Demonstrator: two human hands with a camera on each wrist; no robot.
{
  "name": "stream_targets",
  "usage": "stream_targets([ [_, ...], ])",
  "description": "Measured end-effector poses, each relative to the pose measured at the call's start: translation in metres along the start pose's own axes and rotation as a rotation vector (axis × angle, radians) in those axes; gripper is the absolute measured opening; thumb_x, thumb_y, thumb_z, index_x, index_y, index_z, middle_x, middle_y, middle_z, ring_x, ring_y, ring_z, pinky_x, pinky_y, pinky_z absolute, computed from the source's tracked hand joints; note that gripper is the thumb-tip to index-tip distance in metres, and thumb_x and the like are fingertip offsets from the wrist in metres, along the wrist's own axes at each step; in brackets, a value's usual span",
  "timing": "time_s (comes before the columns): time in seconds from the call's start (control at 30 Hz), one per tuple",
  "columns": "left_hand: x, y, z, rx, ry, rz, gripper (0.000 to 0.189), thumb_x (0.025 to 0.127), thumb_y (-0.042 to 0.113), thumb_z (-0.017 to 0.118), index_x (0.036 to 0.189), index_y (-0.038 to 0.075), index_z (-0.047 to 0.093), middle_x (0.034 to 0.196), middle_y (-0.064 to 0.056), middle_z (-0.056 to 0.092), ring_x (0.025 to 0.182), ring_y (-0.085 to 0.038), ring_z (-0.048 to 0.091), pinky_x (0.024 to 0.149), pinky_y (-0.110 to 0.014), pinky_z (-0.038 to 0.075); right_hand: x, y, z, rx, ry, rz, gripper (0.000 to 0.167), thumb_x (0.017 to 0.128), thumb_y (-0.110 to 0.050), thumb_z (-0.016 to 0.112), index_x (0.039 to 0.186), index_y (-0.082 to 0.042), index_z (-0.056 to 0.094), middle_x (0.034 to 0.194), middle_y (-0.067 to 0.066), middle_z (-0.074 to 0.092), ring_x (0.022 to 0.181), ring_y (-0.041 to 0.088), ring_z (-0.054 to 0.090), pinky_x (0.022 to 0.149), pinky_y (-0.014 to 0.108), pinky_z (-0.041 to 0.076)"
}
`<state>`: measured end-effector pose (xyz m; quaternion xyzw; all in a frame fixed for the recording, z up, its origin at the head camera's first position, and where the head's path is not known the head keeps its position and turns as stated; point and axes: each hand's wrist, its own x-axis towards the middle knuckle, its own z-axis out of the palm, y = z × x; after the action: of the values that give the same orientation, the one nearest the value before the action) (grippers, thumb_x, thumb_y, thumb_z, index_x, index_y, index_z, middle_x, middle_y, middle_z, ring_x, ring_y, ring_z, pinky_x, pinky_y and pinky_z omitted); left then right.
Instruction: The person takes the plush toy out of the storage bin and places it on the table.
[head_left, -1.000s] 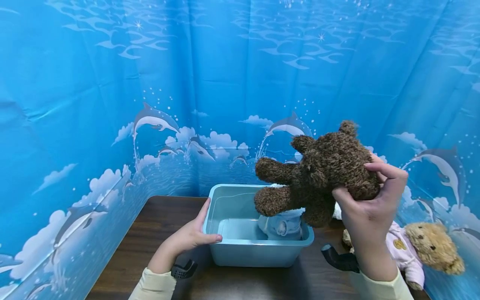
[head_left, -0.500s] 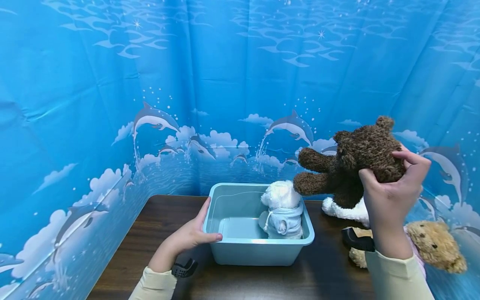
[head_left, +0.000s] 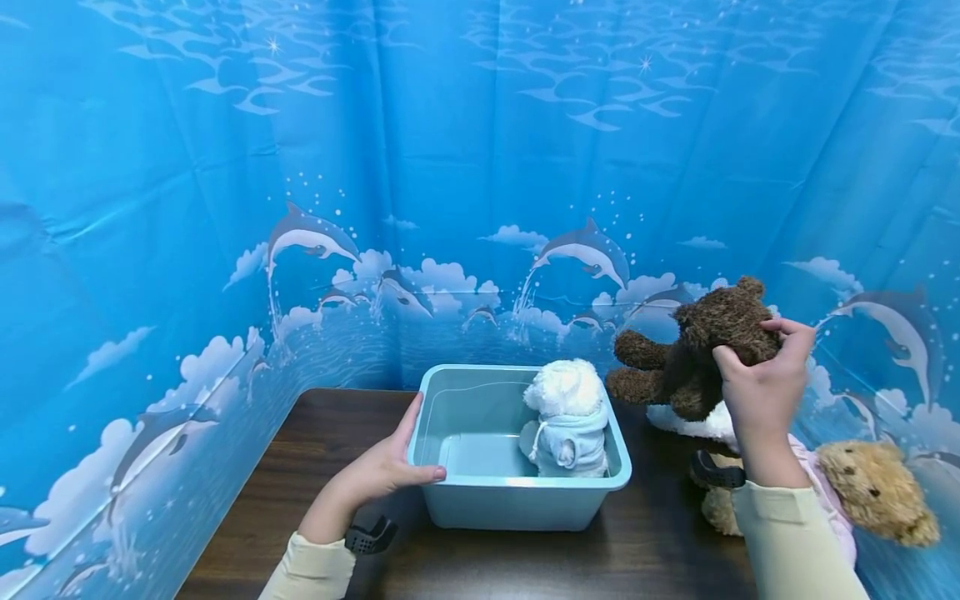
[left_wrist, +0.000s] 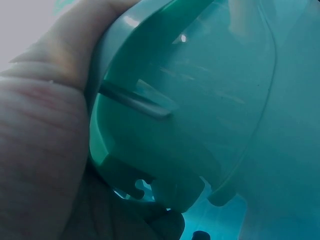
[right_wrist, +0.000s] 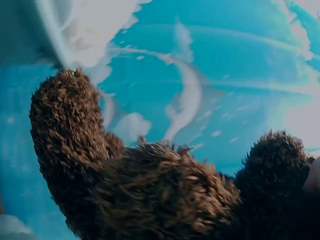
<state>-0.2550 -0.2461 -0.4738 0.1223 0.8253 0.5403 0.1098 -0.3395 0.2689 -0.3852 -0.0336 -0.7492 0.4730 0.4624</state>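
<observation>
While both hands are occupied, the scene is recorded as follows.

Right hand: the right hand [head_left: 761, 392] is raised at the right of the table, well clear of the bin; its fingers [head_left: 793, 329] and thumb are curled round the head of the brown bear [head_left: 701, 358].
Brown bear: it is held off the table, face away from the head camera, with both arms stretched toward the bin; it hangs above the white plush [head_left: 693, 421] and is seen close up in the right wrist view [right_wrist: 150, 195].
Left hand: the left hand [head_left: 382, 467] is laid against the bin's near left corner, thumb along the front wall below the rim, fingers extended up the left end wall; nothing is enclosed by it. The palm is seen pressed to the bin [left_wrist: 200, 100] in the left wrist view.
Bin: the pale blue bin [head_left: 480, 500] stands on the table [head_left: 300, 467], near its middle.
White bear: a white bear [head_left: 567, 417] in a light blue hoodie is seated upright inside the bin, against its right wall.
White plush: it lies on the table just right of the bin, mostly hidden behind the brown bear.
Tan bear: a tan bear [head_left: 873, 487] in a pink garment lies on its side at the table's right edge, partly covered by the right forearm.
Backdrop: a blue dolphin-print curtain [head_left: 300, 167] encloses the table on the far and both side edges.
</observation>
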Motion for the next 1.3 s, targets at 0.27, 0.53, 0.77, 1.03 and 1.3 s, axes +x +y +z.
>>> stream_targets([
  [0.27,0.001,-0.001,0.000,-0.020,-0.003,-0.003,0.135,0.090,0.044,0.089,0.175,0.028,-0.015,0.180,-0.021,0.011,0.150,-0.050,0.041,0.114,-0.066,0.052,-0.013,0.030,0.016,-0.041,-0.177,0.050,0.059,0.096,-0.013,0.075,0.147,-0.011,0.046,0.139,0.026,0.065,0.116,0.034,0.063,0.083,0.026,0.044],
  [0.53,0.001,-0.001,0.001,-0.014,0.011,-0.010,0.135,0.090,0.042,0.089,0.175,0.027,-0.014,0.180,-0.021,0.012,0.150,-0.049,0.040,0.117,-0.066,0.049,-0.023,0.052,0.031,-0.090,-0.306,0.060,0.058,0.099,-0.014,0.075,0.146,-0.007,0.041,0.137,0.033,0.063,0.103,0.040,0.061,0.081,0.041,0.045],
  [0.77,0.001,0.000,0.001,-0.011,0.015,-0.016,0.136,0.089,0.042,0.090,0.175,0.027,-0.014,0.180,-0.021,0.014,0.150,-0.049,0.041,0.116,-0.065,0.050,-0.031,0.067,0.039,-0.120,-0.392,0.123,0.056,0.103,-0.019,0.071,0.147,-0.011,0.037,0.110,0.029,0.065,0.077,0.034,0.055,0.069,0.033,0.044],
  [1.03,0.000,0.001,0.002,-0.018,0.007,-0.014,0.135,0.090,0.042,0.090,0.175,0.026,-0.014,0.180,-0.022,0.012,0.150,-0.049,0.041,0.116,-0.065,0.049,-0.044,0.087,0.040,-0.162,-0.464,0.151,0.053,0.104,-0.016,0.068,0.145,-0.007,0.036,0.116,0.031,0.063,0.074,0.032,0.053,0.070,0.040,0.045],
  [1.3,0.000,0.003,0.001,0.000,0.003,-0.021,0.136,0.090,0.044,0.089,0.175,0.025,-0.016,0.181,-0.022,0.008,0.153,-0.050,0.037,0.117,-0.068,0.048,-0.042,0.105,0.038,-0.204,-0.658,0.222,0.081,0.105,-0.016,0.063,0.171,-0.010,0.016,0.159,0.040,0.034,0.128,0.061,0.053,0.098,0.074,0.049],
])
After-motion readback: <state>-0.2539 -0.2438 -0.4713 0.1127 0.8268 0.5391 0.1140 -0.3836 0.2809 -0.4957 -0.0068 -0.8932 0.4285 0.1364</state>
